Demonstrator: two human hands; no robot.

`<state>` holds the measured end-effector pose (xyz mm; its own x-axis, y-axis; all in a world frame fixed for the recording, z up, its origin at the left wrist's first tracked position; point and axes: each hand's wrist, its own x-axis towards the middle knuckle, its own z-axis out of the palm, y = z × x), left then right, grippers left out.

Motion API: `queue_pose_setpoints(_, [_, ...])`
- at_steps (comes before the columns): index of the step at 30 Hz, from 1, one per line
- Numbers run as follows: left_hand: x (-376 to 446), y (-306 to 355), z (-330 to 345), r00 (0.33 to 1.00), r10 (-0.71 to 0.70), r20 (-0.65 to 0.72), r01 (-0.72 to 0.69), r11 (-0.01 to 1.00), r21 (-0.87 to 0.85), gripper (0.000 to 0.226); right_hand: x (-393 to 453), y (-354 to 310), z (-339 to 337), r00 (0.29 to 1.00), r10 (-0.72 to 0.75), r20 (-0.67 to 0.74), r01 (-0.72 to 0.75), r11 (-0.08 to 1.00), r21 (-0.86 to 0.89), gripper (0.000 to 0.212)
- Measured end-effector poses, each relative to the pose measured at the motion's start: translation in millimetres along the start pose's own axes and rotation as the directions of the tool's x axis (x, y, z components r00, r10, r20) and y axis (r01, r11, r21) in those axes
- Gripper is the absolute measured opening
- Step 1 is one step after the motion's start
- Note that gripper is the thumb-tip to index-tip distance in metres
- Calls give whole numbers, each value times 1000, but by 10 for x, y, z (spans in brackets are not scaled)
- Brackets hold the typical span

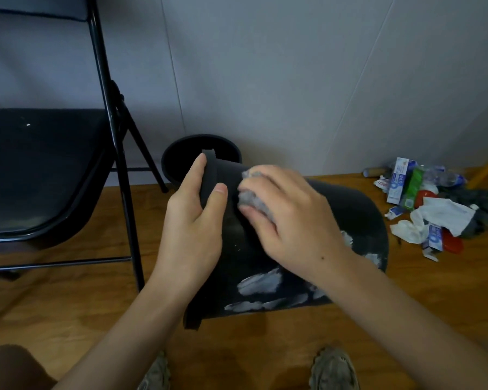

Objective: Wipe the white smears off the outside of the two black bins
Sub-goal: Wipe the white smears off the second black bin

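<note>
A black bin (358, 218) lies tipped on its side in front of me, its rim to the left. White smears (261, 282) streak its lower side and its right part. My left hand (192, 229) grips the rim, thumb on the outside. My right hand (288, 218) presses a grey crumpled cloth (251, 199) against the bin's upper side. A second black bin (181, 159) stands upright behind it by the wall, mostly hidden.
A black folding chair (54, 170) stands at the left. A heap of rubbish (434, 209) with boxes, tissues and bottles lies on the wooden floor at the right. My shoes (333, 370) show at the bottom edge. A grey wall closes the back.
</note>
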<state>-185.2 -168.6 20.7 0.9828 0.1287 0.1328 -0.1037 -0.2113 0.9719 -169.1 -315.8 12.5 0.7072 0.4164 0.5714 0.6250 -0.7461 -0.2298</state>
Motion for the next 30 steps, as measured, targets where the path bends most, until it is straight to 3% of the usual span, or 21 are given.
queue_pose_setpoints(5, [-69,-55,-39,999,-38,-25,37,999,-36,51,-106,-87,10,964,-239,119,231,970,78,24])
queue_pose_setpoints(15, [-33,-108,-174,995,-65,-80,57,993,-106,48,-250,-230,127,866,-487,111,485,873,48,19])
queue_pose_setpoints(17, [-22,-76,-185,997,-39,-64,31,993,-111,49,-182,-206,88,901,-429,63,429,903,19,18])
queue_pose_setpoints(22, [-85,-67,-141,998,7,-65,-14,993,-114,49,-46,-104,-40,993,-119,17,119,993,-1,24])
queue_pose_setpoints(26, [-109,-35,-192,995,49,-90,-58,993,-101,51,-26,55,-160,998,65,6,-65,997,-44,25])
queue_pose_setpoints(30, [-47,-12,-366,987,65,-149,-84,989,-123,50,-3,357,-323,952,300,-61,-303,952,-39,20])
